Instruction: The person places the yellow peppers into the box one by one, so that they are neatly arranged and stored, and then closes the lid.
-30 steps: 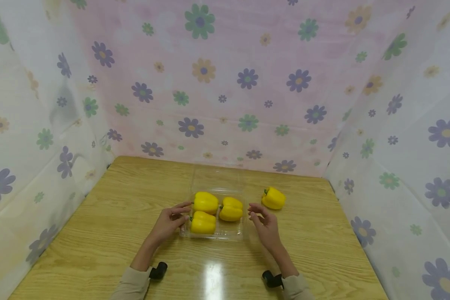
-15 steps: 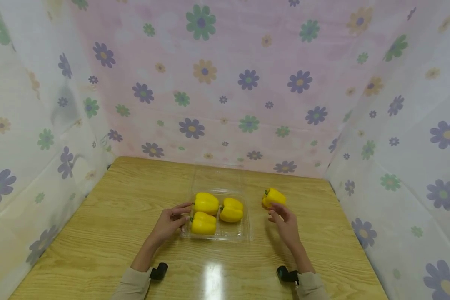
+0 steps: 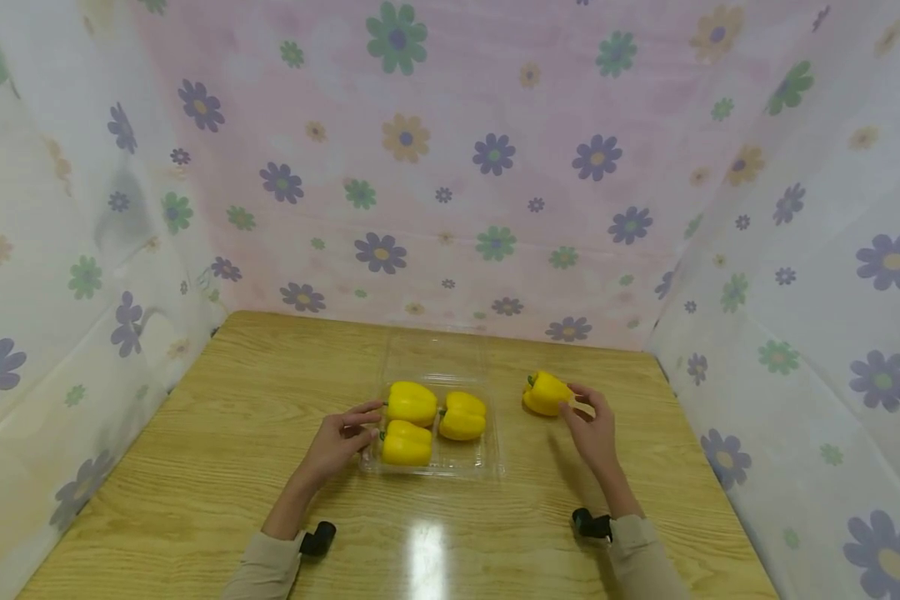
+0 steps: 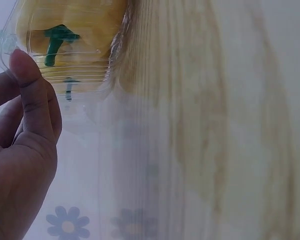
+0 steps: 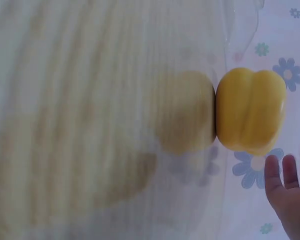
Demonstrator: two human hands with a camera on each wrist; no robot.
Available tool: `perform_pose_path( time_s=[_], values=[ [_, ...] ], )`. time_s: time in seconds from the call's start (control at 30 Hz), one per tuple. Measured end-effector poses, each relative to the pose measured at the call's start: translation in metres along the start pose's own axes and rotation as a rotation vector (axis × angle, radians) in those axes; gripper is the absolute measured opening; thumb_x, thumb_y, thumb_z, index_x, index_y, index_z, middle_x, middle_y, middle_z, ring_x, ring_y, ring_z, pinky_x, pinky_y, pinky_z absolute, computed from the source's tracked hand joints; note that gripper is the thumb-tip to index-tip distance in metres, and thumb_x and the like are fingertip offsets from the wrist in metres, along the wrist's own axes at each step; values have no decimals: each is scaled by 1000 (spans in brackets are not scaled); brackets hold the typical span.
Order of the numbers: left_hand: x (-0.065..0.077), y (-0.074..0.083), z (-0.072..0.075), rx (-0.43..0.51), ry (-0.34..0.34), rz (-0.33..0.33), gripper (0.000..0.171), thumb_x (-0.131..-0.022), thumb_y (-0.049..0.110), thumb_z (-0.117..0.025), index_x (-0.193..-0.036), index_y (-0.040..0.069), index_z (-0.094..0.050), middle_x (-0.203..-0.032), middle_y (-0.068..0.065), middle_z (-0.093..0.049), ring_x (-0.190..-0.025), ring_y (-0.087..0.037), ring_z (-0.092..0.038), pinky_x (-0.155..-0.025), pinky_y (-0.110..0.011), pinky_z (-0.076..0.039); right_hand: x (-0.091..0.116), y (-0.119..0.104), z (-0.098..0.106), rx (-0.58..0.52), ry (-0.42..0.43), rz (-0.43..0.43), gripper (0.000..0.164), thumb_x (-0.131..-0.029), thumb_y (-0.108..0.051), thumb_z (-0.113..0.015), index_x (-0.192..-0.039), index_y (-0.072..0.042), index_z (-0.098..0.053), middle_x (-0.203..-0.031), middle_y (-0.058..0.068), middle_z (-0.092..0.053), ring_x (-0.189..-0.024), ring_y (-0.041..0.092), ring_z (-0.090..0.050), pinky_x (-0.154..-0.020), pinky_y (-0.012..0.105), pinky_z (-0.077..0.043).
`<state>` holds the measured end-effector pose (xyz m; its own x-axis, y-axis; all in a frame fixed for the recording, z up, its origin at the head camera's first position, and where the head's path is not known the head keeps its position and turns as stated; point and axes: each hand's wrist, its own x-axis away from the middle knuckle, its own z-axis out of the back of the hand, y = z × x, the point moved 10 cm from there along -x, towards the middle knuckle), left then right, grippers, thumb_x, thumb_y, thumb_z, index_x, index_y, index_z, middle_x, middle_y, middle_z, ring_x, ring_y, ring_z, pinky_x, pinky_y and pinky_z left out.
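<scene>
A clear plastic clamshell container (image 3: 457, 463) stands on the table, lid raised at the back. Inside lie three yellow bell peppers: one back left (image 3: 411, 403), one front left (image 3: 407, 443) and one at right (image 3: 462, 416). At the container's left edge my left hand (image 3: 337, 444) pinches the rim, its thumb (image 4: 25, 67) on the plastic in the left wrist view. A fourth yellow bell pepper (image 3: 546, 394) lies on the table to the right of the container. My right hand (image 3: 592, 425) is at its right end, fingers loosely extended; a small gap shows in the right wrist view (image 5: 292, 192).
The container's transparent lid (image 3: 435, 354) leans back toward the flowered curtain (image 3: 450, 167). Similar cloth hangs on both sides of the wood-grain table (image 3: 255, 392). A black wrist mount sits by each sleeve.
My right hand has moved right, from beside the container past the front of the loose pepper to its right end. The left hand stays at the container's left edge.
</scene>
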<state>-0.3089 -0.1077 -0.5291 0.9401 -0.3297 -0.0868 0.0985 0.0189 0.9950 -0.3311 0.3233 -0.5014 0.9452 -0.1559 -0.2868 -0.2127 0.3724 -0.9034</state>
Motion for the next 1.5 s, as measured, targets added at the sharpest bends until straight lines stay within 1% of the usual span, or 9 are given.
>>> perform_pose_path(
  time_s=[0.1,0.2,0.3,0.53,0.63,0.8,1.0,1.27,1.5],
  values=[
    [0,0,0,6,4,7,34,-99,0,-63,-130,-13,-62,-155,-24,-43,-64,-9,-54,-59,-20,-53,-7,7,-2,55,-67,-48,52,-101,-10,-65,-146,8,-46,-151,29,-39,-133,45,-38,-104,34,-49],
    [0,1,0,8,6,7,34,-99,0,-62,-130,-13,-62,-156,-25,-42,-64,-9,-54,-58,-20,-52,-12,12,-6,83,-143,-78,61,-101,-17,-65,-153,3,-39,-157,28,-34,-140,48,-34,-112,58,-40],
    [0,0,0,7,7,7,33,-100,0,-62,-130,-14,-62,-156,-24,-42,-64,-9,-53,-58,-19,-52,-16,15,-9,68,-191,-94,65,-101,-20,-66,-156,-1,-36,-160,26,-31,-143,50,-30,-115,66,-31],
    [-1,-1,0,13,13,-5,33,-99,-1,-63,-128,-16,-62,-154,-28,-43,-65,-9,-53,-58,-20,-52,-24,28,-18,96,-286,-167,76,-102,-25,-65,-160,2,-24,-163,29,-23,-148,51,-23,-119,63,-26],
    [-2,-2,0,14,9,-11,33,-98,-1,-63,-127,-17,-62,-153,-30,-42,-66,-9,-54,-58,-20,-53,-21,17,-22,73,-322,-202,70,-104,-21,-62,-158,6,-26,-163,31,-21,-150,50,-19,-120,61,-26],
    [-2,-3,-1,25,15,0,33,-98,-2,-63,-128,-16,-62,-154,-29,-42,-66,-9,-54,-58,-19,-52,-23,21,-22,89,-318,-176,61,-103,-22,-63,-152,3,-37,-160,29,-30,-151,47,-18,-121,63,-21],
    [0,-3,0,33,20,4,33,-99,-4,-61,-129,-16,-61,-155,-27,-42,-64,-9,-53,-58,-18,-51,-27,32,-27,45,-316,-130,59,-102,-20,-66,-148,3,-38,-155,28,-37,-147,46,-30,-122,61,-22],
    [1,0,-1,24,13,-15,34,-99,-3,-62,-129,-17,-60,-154,-29,-42,-66,-9,-54,-58,-19,-51,-23,18,-34,72,-275,-86,54,-98,-7,-69,-141,6,-39,-151,30,-37,-143,50,-31,-120,65,-22],
    [1,1,-3,29,5,-37,35,-99,-2,-62,-129,-19,-59,-153,-32,-41,-67,-8,-54,-58,-19,-51,-19,1,-38,53,-260,-47,55,-94,4,-69,-139,14,-38,-149,37,-32,-137,55,-34,-114,69,-29]
  ],
)
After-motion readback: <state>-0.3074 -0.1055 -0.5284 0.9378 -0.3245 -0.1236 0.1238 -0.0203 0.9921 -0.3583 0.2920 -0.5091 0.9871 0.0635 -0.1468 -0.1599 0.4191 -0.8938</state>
